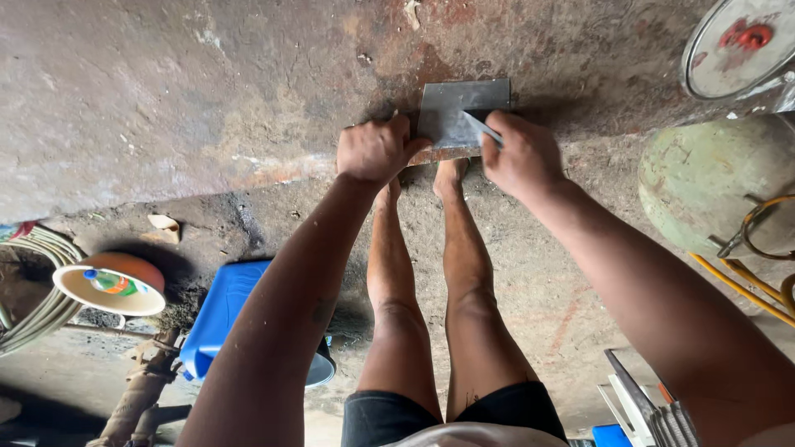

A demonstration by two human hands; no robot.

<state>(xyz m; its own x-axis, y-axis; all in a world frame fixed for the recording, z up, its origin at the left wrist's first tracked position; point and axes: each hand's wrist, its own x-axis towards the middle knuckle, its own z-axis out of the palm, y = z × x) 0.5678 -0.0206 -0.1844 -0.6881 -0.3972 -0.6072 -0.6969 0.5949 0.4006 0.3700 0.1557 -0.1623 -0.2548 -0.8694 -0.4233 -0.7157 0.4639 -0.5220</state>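
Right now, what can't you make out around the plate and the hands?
- Head view: plate's near edge, covered by both hands.
- Left hand's fingers, curled under; grip unclear.
- Thin tool in right hand: kind too small to tell.
- Round disc, cut off by frame corner.

Head cam, steep down, close

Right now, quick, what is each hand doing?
Left hand: closed, pressing on the edge of the grey metal plate.
Right hand: closed in a grip on a thin metal tool laid across the plate.
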